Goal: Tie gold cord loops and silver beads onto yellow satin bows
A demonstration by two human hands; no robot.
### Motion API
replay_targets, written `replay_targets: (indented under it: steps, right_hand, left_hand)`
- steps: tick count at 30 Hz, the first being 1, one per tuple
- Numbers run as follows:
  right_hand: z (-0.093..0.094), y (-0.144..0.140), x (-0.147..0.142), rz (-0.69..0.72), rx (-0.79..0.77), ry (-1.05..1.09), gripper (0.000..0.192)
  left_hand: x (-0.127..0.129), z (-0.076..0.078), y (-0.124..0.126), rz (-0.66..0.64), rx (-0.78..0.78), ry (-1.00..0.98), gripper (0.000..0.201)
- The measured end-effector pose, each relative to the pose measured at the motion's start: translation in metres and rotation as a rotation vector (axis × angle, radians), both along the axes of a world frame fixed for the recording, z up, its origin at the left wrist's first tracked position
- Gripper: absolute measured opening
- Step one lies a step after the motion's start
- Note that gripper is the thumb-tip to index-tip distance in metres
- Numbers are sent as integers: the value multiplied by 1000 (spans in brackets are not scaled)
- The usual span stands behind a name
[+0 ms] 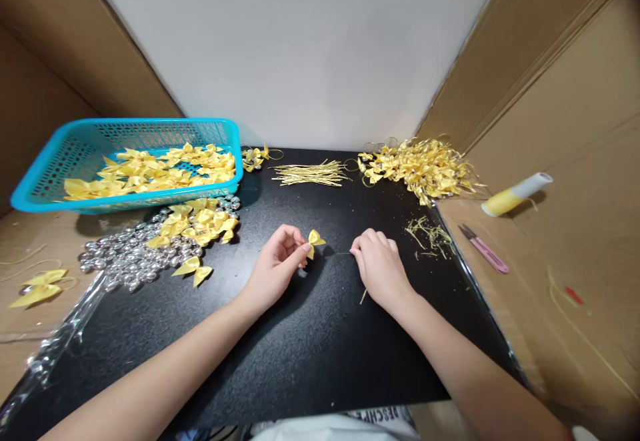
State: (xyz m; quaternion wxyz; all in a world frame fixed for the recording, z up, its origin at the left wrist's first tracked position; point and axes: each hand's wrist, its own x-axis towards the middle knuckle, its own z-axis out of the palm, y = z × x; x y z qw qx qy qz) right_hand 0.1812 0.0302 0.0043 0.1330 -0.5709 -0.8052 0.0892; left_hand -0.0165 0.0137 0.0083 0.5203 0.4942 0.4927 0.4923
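My left hand (280, 259) pinches a small yellow ribbon bow (315, 242) between thumb and forefinger, just above the black tabletop (300, 354). To its right, my right hand (381, 264) is closed with its back up and its fingertips pressed together. A short piece of gold cord (363, 296) sticks out below that hand; the rest is hidden by it. A faint thin line runs from the right fingertips toward the bow. Left of my left hand, a loose yellow bow (194, 269) lies beside a pile of silver beads (135, 254), with more bows on top.
A blue basket (125, 202) of yellow bows stands back left. Cut gold cords (310, 173) lie back centre. Back right is a heap of finished-looking bows with loops (415, 164). Cord scraps (430, 237), pink-handled snips (484, 249) and a yellow-wrapped tube (517, 194) lie right.
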Motion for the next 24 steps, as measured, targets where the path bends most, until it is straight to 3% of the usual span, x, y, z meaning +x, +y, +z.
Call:
replay_targets:
  steps: [6, 8, 13, 18, 24]
  right_hand:
    - [8, 3, 6, 11, -19, 202, 12]
    - [11, 4, 10, 35, -9, 183, 5]
    - [12, 6, 15, 23, -78, 65, 10]
    - [8, 4, 10, 53, -45, 19, 14]
    - [7, 2, 6, 51, -120, 216, 14]
  left_hand:
    - [-1, 3, 0, -2, -13, 92, 16]
    - [-1, 2, 0, -12, -22, 103, 17]
    - [-2, 0, 0, -25, -48, 95, 19]
    - [-3, -1, 0, -38, -62, 95, 20]
    - [-4, -3, 0, -17, -40, 125, 21]
